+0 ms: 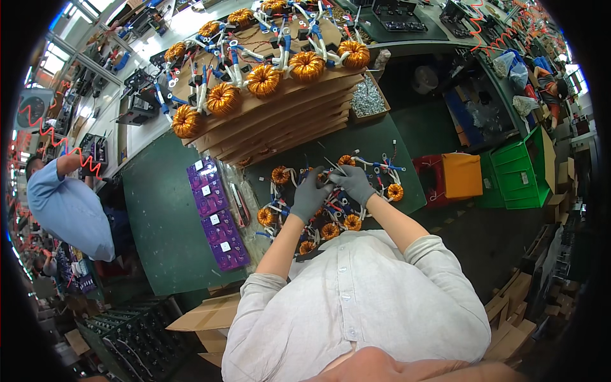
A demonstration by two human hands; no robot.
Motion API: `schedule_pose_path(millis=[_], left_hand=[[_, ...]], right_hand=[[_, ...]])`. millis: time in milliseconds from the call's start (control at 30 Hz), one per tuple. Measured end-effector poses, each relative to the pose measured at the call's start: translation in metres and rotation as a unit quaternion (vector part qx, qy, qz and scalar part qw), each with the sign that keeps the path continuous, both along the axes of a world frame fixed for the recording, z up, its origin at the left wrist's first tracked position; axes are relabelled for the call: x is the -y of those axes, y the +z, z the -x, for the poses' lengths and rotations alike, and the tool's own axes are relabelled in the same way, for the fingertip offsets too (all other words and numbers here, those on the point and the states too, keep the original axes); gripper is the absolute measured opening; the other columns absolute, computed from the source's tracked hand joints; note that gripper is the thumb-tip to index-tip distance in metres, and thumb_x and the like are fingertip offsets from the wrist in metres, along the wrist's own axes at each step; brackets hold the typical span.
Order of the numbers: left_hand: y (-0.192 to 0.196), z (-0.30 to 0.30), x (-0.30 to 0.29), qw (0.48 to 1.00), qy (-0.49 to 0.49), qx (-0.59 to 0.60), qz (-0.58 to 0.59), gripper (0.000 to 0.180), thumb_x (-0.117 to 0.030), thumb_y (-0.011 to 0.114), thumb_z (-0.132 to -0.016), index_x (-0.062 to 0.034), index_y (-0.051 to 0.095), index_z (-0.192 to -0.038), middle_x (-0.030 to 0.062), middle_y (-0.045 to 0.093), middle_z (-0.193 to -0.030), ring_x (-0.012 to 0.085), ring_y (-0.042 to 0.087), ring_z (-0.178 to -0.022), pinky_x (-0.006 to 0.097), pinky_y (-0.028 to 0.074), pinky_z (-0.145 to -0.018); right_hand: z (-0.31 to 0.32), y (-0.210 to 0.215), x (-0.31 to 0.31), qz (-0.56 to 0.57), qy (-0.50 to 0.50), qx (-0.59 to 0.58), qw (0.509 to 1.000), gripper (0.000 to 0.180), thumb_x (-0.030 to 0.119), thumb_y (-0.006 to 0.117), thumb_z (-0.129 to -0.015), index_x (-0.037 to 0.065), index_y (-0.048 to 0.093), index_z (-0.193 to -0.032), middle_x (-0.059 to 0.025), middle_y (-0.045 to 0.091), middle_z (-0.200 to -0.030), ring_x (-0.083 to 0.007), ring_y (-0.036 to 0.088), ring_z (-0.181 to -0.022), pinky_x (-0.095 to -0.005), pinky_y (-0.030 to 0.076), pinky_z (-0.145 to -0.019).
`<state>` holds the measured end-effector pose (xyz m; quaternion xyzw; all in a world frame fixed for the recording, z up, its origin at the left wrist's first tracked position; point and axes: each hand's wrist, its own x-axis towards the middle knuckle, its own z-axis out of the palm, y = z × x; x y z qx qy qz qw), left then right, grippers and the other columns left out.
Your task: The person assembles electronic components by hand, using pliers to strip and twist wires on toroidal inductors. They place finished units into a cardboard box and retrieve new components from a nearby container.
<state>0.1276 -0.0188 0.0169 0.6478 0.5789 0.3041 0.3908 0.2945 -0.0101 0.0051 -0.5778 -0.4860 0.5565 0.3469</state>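
Grey-gloved left hand (310, 194) and right hand (354, 183) are closed on one coil's (323, 177) leads; careful sorting is needed next.

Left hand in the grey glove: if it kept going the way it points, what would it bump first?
Probably the right hand, which nearly touches the left hand. Past it lies a copper coil. Depth is unclear.

Both hands wear grey gloves: the left hand (310, 194) and the right hand (354, 183) meet over a group of copper coils (331, 219) with white and blue wires on the green table (165, 216). Purple boxes (216, 213) lie to the left, and stacked cardboard sheets (280, 118) behind carry more coils.
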Motion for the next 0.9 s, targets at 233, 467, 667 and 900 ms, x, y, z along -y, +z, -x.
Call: schedule_pose_path(millis=[233,467,667,900], left_hand=[[-0.003,-0.017,-0.005,0.988,-0.054,-0.145,-0.013,0.041,-0.029,0.064,-0.080,-0.0154,0.058,-0.117,0.0153,0.066,-0.086,0.0330,0.065,-0.077,0.040,0.051,-0.072],[-0.011,0.069,0.067,0.963,0.159,-0.104,-0.193,0.051,-0.018,0.070,-0.076,-0.0029,0.054,-0.122,0.0157,0.061,-0.109,0.0342,0.056,-0.103,0.041,0.044,-0.089],[-0.046,0.105,0.126,0.953,0.199,-0.224,-0.046,0.058,-0.029,0.069,-0.073,-0.0039,0.054,-0.124,0.0218,0.043,-0.135,0.0387,0.042,-0.121,0.046,0.032,-0.101],[-0.058,0.061,0.106,0.944,0.273,-0.178,-0.050,0.046,-0.027,0.072,-0.070,-0.0120,0.065,-0.114,0.0189,0.044,-0.136,0.0385,0.033,-0.127,0.047,0.029,-0.105]], right_hand=[[0.015,0.001,0.013,-0.002,-0.043,-0.083,0.996,0.016,0.019,0.066,-0.081,0.002,0.065,-0.082,0.0021,0.059,-0.072,-0.0067,0.051,-0.067,-0.0243,0.043,-0.063],[-0.073,0.029,0.038,0.023,-0.278,-0.049,0.959,0.022,0.029,0.060,-0.087,0.009,0.066,-0.092,0.0036,0.051,-0.068,-0.0052,0.044,-0.059,-0.0216,0.035,-0.056],[-0.149,-0.079,0.130,0.075,-0.323,0.146,0.932,0.026,0.022,0.047,-0.092,0.005,0.058,-0.107,-0.0038,0.057,-0.066,-0.0092,0.045,-0.051,-0.0257,0.037,-0.051],[-0.136,-0.094,0.100,0.031,-0.288,0.153,0.945,0.040,0.009,0.039,-0.087,0.005,0.049,-0.126,-0.0145,0.064,-0.098,-0.0229,0.060,-0.081,-0.0325,0.046,-0.073]])
